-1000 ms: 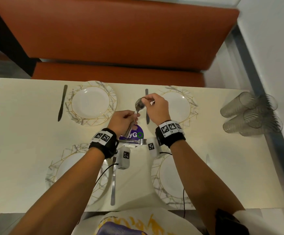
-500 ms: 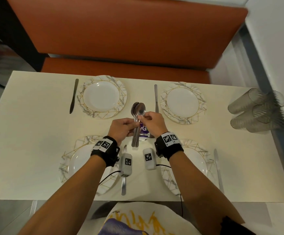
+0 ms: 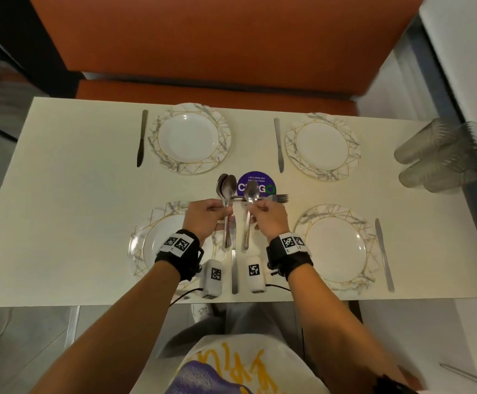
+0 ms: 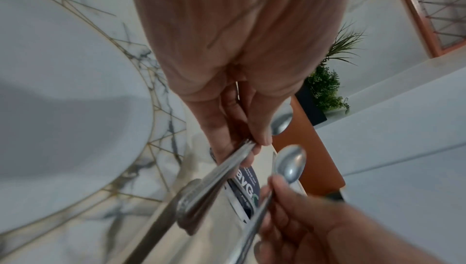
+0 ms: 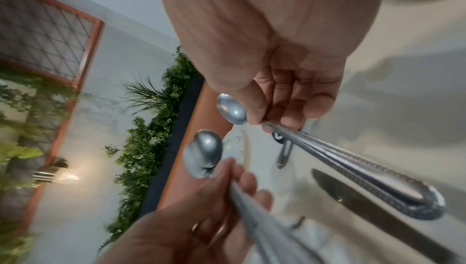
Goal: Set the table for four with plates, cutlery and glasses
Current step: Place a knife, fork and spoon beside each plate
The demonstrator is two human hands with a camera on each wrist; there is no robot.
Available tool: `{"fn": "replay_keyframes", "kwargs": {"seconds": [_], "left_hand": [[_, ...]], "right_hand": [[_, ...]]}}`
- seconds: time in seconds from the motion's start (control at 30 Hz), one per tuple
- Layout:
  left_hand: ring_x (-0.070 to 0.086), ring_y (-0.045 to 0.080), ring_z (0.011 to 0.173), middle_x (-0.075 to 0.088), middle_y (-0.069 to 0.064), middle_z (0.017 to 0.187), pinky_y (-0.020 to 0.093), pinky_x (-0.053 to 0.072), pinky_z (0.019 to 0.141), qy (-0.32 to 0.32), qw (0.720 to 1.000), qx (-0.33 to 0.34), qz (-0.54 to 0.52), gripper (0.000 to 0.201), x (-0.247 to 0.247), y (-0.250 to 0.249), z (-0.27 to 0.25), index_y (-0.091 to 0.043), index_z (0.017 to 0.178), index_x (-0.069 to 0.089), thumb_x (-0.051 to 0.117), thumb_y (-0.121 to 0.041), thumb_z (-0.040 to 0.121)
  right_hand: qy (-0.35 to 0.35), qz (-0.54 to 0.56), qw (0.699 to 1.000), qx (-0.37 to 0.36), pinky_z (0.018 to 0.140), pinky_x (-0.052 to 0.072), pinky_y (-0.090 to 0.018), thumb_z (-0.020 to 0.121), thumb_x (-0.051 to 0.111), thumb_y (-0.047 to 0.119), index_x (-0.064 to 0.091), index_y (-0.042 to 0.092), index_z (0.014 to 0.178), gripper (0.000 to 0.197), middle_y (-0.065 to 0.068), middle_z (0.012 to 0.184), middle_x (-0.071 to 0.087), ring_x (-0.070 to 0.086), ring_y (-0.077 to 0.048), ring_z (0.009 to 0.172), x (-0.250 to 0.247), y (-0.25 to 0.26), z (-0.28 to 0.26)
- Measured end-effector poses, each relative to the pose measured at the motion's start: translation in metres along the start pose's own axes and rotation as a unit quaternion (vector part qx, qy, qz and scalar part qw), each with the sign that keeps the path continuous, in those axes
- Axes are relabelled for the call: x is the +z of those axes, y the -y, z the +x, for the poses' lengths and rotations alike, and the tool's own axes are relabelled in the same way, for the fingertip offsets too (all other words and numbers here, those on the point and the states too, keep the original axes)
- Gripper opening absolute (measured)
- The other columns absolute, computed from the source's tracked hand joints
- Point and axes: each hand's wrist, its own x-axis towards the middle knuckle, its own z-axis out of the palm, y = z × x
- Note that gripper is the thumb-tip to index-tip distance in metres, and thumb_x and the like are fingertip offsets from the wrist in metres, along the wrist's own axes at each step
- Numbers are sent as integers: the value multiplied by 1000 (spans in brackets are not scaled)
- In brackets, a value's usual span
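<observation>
Holding my left hand [image 3: 207,216] over the near middle of the table [image 3: 66,200], I keep its fingers curled round the handles of a bunch of spoons [image 3: 227,186], bowls pointing away from me, handle ends hanging down past my palm. From the left wrist camera my thumb [image 4: 262,128] presses the stacked handles against my fingers. My right hand [image 3: 270,220] sits just beside it, knuckles up, thumb and curled fingers pinching the neck of a single spoon [image 3: 251,191], whose bowl stands above a round purple sticker [image 3: 255,177]. The two hands are near each other but apart, both forearms reaching straight forward from my body. Four plates are laid: far left plate [image 3: 220,160], far right plate [image 3: 291,155], near left plate [image 3: 140,240] partly under my left wrist, near right plate [image 3: 371,251]. A knife [image 3: 142,137] lies beside each plate. Forks [image 3: 280,198] lie on the table just past my right knuckles. Clear glasses [image 3: 442,157] lie stacked on their sides at the far right edge.
</observation>
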Motion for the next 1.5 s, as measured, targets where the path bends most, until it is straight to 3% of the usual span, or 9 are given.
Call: {"fn": "replay_keyframes", "kwargs": {"seconds": [0.17, 0.4, 0.47, 0.53, 0.63, 1.13, 1.3, 1.37, 1.5], "left_hand": [[75, 28, 82, 77, 22, 95, 44, 65, 81, -20, 1000, -8, -2, 11, -24, 18, -6, -1, 103, 78, 73, -3, 93], [74, 26, 82, 77, 18, 94, 42, 65, 80, -16, 1000, -8, 2, 13, -33, 30, -18, -1, 106, 77, 73, -5, 94], [74, 25, 81, 77, 17, 93, 40, 65, 78, -15, 1000, -8, 5, 13, -33, 31, -21, -1, 106, 77, 73, -3, 94], [74, 24, 80, 77, 17, 92, 36, 65, 76, -13, 1000, -9, 3, 13, -33, 32, -23, 0, 106, 76, 72, -2, 94], [74, 24, 80, 77, 17, 93, 39, 65, 78, -13, 1000, -11, 1, 13, -33, 33, -25, -1, 106, 77, 73, -3, 94], [75, 24, 79, 77, 19, 98, 46, 66, 80, -28, 999, -9, 14, 13, -23, 39, -25, -4, 105, 78, 76, -7, 93], [76, 27, 83, 79, 14, 93, 37, 65, 74, -10, 999, -11, 39, 18, -12, 37, -28, -6, 103, 77, 82, -13, 87], [77, 28, 83, 79, 15, 94, 36, 65, 72, 7, 999, -12, 36, 21, -4, 35, -29, -3, 104, 76, 83, -12, 86], [77, 19, 71, 79, 13, 86, 27, 61, 62, 38, 998, -5, 46, 19, 20, 28, -34, 1, 102, 75, 82, -8, 87]], "right_hand": [[-6, -84, 995, 59, 82, 61, -46, 89, 65, 12, 78, 18, 74, 20, -2, 81, 76, 71, -26, 80, 9, -36, -22], [-51, -144, 988, 33, 61, 42, -2, 85, 76, 14, 80, 10, 84, 6, 0, 84, 76, 59, -2, 65, 20, -59, -41], [-61, -146, 987, 39, 52, 37, 1, 84, 79, 15, 79, 9, 82, 7, -1, 79, 73, 53, 2, 59, 20, -62, -42], [-63, -156, 985, 42, 58, 39, -2, 82, 82, 17, 78, 10, 80, 8, -1, 79, 74, 55, 0, 61, 20, -66, -42], [-60, -161, 984, 48, 78, 53, -23, 81, 83, 19, 79, 10, 77, 10, -2, 79, 75, 63, -10, 70, 21, -67, -42], [-46, -156, 986, 30, 72, 46, -19, 83, 82, 17, 80, 9, 79, 10, -1, 78, 74, 63, -10, 70, 21, -71, -54], [-86, -139, 986, -3, 57, 40, -13, 92, 66, 17, 76, 9, 84, 15, 3, 74, 68, 58, -6, 63, 6, -64, -57], [-79, -105, 991, -30, 65, 47, -13, 93, 64, 19, 75, 10, 89, 14, 5, 81, 69, 60, -4, 69, -2, -58, -56], [-31, -26, 997, -67, 83, 58, -34, 94, 65, 34, 75, 20, 98, 17, 3, 91, 75, 70, -17, 84, -16, -43, -51]]}}
